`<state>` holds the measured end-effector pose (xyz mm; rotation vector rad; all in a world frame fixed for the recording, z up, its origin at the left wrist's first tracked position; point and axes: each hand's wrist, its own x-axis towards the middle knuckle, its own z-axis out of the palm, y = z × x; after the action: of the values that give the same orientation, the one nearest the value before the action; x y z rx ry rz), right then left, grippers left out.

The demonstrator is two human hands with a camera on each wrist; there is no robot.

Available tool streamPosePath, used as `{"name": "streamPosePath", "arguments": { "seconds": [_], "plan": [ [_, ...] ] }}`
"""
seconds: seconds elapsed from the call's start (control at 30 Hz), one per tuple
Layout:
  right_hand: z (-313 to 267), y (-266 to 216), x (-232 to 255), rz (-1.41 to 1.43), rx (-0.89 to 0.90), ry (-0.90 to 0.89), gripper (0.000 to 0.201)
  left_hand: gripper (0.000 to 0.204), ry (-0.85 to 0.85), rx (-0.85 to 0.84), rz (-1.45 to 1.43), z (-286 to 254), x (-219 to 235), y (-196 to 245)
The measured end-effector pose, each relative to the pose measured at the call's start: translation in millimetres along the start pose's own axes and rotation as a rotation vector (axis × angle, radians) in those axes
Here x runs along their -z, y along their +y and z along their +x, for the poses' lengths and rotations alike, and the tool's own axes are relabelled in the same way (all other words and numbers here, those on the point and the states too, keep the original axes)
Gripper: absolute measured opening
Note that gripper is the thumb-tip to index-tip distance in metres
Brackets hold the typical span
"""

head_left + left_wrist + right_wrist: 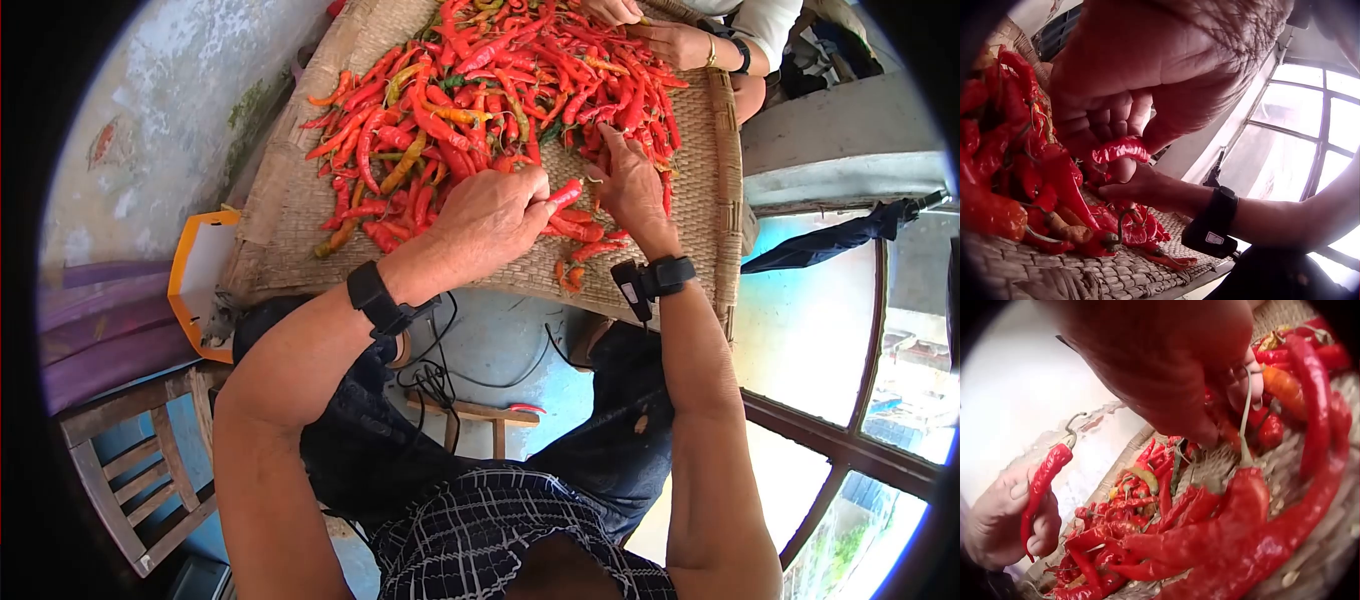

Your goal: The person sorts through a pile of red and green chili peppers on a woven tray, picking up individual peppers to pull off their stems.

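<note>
Between thumb and curled fingers, my left hand [480, 222] pinches a red chili pepper [567, 194] above the near side of the pile. Its wrinkled body and curled stem show in the right wrist view, where this chili [1047, 474] points stem up. My right hand [638, 190] reaches into the chili pile [470, 110], index finger extended among the pods. In the right wrist view its fingertips are partly hidden, close to an orange-red chili [1282, 390]. Most pods in the pile are red, with a few yellow, orange and green ones.
The pile lies on a woven mat [275, 200]. Across it, another person's hand [675, 45] works at the pile's far right. Below are a small wooden stool [480, 410] and black cables [435, 385]. A wooden chair [150, 470] stands left, windows [810, 330] right.
</note>
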<state>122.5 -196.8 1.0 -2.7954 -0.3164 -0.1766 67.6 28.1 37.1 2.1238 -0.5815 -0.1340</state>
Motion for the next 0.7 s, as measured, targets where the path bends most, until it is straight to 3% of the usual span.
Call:
{"name": "streamPosePath", "arguments": {
  "seconds": [0.17, 0.27, 0.33, 0.47, 0.57, 0.6, 0.67, 0.7],
  "plan": [
    [1, -2, -6, -0.022, -0.039, -0.052, 0.055, 0.017, 0.001, -0.008, 0.013, -1, -2, 1],
    [3, 5, -8, -0.023, 0.037, -0.033, 0.044, 0.018, 0.000, -0.011, 0.027, -2, -3, 0],
    [3, 2, -1, 0.141, 0.116, -0.236, 0.035, 0.018, -0.002, -0.009, 0.029, -1, -2, 1],
    [0, -17, 33, 0.203, 0.033, -0.391, 0.020, 0.018, -0.033, 0.014, 0.060, -3, 1, 2],
    [-5, -13, 52, 0.659, -0.084, -0.346, 0.023, 0.019, -0.046, -0.006, 0.067, -5, 0, 1],
    [-8, -11, 59, 0.659, -0.085, -0.348, 0.023, 0.019, -0.056, -0.020, 0.077, -5, -1, 1],
    [-9, -16, 84, 0.765, -0.255, -0.466, 0.019, 0.020, -0.040, -0.053, 0.094, -7, -4, 0],
    [-11, -3, 79, 0.914, -0.231, -0.479, 0.018, 0.020, -0.022, -0.087, 0.113, -7, -5, -1]
  ]
}}
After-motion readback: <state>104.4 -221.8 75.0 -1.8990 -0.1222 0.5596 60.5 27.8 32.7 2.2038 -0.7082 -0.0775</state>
